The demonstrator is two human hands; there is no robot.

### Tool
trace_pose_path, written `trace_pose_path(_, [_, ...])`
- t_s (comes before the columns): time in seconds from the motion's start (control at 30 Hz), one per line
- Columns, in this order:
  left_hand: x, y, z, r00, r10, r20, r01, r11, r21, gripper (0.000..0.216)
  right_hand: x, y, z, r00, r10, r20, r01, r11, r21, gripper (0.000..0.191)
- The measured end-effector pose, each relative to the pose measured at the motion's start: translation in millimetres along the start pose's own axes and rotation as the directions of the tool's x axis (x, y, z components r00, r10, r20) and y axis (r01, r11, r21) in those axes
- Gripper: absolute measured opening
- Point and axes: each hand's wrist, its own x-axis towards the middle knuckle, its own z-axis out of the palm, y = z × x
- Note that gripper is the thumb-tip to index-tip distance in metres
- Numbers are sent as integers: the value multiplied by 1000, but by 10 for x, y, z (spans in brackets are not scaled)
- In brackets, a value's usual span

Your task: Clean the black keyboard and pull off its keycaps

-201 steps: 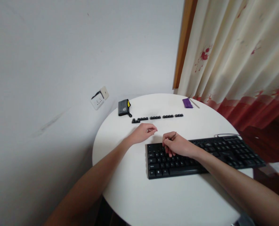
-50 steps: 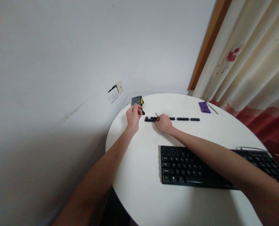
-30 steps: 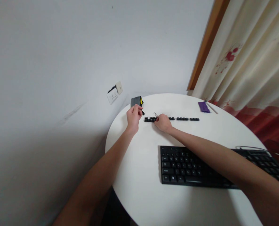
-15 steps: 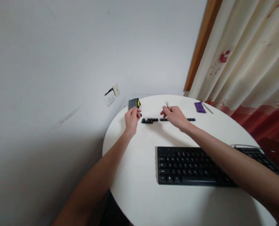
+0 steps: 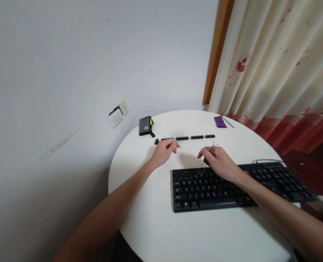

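My right hand [image 5: 217, 160] is closed on a wire keycap puller [image 5: 202, 170]. The puller's lower loops hang over the top rows of a black keyboard [image 5: 218, 203], and thin wire ends stick out above the fingers. Whether the loops touch a key I cannot tell. My left hand [image 5: 164, 151] is just in front of a row of loose black keycaps [image 5: 182, 138], its fingers loosely bent and slightly apart, with nothing visible in them. It hides part of a keycap group near the row's left end. One keycap [image 5: 156, 141] lies at that end.
A grey pouch [image 5: 145, 126] with a yellow patch lies at the back left of the round white table [image 5: 147, 214]. At the back right are a purple cloth piece [image 5: 220, 122] and a thin pale stick [image 5: 229, 122]. A wall socket [image 5: 115, 118] and a curtain [image 5: 259, 65] border the table.
My right hand has come from the keycap row down to the keyboard with the puller. My left hand has moved right and loosened. The keycaps at the left now stand in a straighter row.
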Motion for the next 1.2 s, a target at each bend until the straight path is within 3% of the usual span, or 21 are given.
trace_pose_path(0.13, [-56,53,113,981,-3,196,-13,996,84,34,-56,51,23,990,2,140,-13,997,79,33])
trace_pose_path(0.23, [-71,68,162,966,-32,257,5,995,104,31,-66,55,32,993,26,119,-36,996,81,33])
trace_pose_path(0.37, [-68,61,177,963,-33,268,6,995,103,31,-70,59,48,997,34,63,-37,999,33,36])
trace_pose_path(0.7, [-66,69,183,964,-48,263,16,993,119,32,-121,73,188,990,55,129,-64,996,66,31])
trace_pose_path(0.83, [-65,91,187,956,-67,286,26,989,146,34,-193,-14,261,995,-37,92,43,997,-67,35])
trace_pose_path(1.0, [-69,102,188,953,-72,295,31,989,143,32,-272,-96,353,983,-183,24,181,932,-314,28])
trace_pose_path(1.2, [-83,65,204,936,-82,343,53,994,93,26,-233,-64,333,989,-147,22,148,947,-286,29])
